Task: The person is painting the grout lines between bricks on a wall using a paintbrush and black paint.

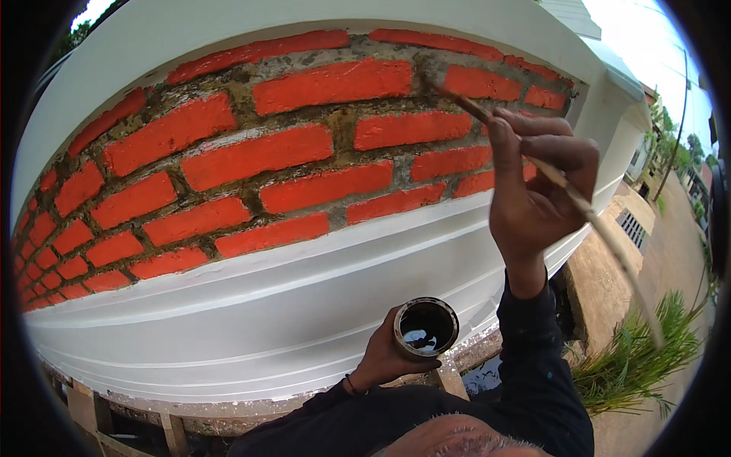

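Note:
My right hand (533, 186) is raised at the wall on the right. It pinches a long, thin paintbrush (565, 180) between thumb and fingers. The brush's dark tip is at a mortar joint between two orange-red bricks in the upper rows; whether it touches the joint is hard to tell. Lower down, near my body, my left hand (378, 359) is wrapped around a round can (421, 354). Dark, shiny liquid shows inside it. Across the brick panel (331, 86), the bricks are orange-red. Some joints look dark and wet, others pale grey.
White molding (251, 305) runs beneath the bricks, and a white border frames them above and at the right. Green fronds (636, 365) stand at the lower right beside a dirt road (674, 244). Below the wall lie wooden pieces (173, 434) and a ditch with water (483, 377).

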Demonstrator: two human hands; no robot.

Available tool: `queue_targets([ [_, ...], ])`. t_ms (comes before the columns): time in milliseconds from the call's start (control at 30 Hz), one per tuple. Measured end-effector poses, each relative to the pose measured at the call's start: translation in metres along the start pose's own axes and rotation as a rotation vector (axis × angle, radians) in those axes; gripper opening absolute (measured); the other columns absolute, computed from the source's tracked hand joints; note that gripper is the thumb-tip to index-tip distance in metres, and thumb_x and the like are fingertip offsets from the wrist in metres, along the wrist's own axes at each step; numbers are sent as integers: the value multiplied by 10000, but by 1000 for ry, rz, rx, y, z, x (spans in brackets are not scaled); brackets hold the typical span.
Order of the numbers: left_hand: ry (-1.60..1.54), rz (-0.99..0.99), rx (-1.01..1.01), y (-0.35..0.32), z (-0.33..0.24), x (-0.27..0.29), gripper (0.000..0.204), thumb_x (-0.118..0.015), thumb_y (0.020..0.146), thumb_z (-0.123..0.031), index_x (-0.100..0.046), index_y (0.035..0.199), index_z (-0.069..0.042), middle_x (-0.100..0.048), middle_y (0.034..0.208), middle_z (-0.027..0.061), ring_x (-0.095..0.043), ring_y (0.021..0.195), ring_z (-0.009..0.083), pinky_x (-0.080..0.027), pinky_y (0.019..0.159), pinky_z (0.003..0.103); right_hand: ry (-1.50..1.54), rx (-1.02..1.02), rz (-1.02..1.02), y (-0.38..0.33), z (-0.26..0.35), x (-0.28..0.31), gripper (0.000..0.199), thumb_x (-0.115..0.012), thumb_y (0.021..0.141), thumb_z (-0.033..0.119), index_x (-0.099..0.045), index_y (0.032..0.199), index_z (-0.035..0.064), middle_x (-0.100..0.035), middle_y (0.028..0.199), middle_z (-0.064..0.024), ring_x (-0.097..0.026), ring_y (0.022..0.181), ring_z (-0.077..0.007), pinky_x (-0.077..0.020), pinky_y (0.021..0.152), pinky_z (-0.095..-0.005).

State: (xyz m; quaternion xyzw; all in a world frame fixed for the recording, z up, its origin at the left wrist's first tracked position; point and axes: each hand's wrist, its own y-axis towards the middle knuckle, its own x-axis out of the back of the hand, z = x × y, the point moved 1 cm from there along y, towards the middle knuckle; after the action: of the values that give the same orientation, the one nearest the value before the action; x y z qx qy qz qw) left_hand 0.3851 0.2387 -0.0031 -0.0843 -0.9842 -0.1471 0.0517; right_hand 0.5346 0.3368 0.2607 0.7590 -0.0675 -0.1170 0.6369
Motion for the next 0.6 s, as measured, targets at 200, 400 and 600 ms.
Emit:
queue_targets([
  [200, 5, -12, 1, -3, 0, 5, 1082, -1033, 627, -310, -442, 1499, -63, -634, 1392, 120, -616, 1311, 262, -492, 1115, 398, 73, -88, -168, 13, -7, -15, 244, -766, 896, -122, -591, 1009, 5, -741, 924, -148, -765, 891, -201, -619, 790, -257],
  [400, -45, 14, -15, -1, -2, 1, 1076, -1035, 632, -293, -442, 1500, -61, -625, 1405, 124, -606, 1324, 264, -483, 1130, 401, -14, -23, -79, 10, 4, -2, 236, -764, 904, -119, -576, 964, 10, -740, 954, -171, -754, 878, -211, -609, 766, -295],
  [600, -51, 26, -6, -3, 0, 4, 1086, -1042, 624, -288, -443, 1500, -62, -620, 1410, 121, -598, 1331, 260, -484, 1132, 399, -115, 5, 93, 0, 15, -8, 273, -764, 893, -141, -549, 982, 2, -747, 975, -203, -766, 920, -234, -628, 785, -304],
])
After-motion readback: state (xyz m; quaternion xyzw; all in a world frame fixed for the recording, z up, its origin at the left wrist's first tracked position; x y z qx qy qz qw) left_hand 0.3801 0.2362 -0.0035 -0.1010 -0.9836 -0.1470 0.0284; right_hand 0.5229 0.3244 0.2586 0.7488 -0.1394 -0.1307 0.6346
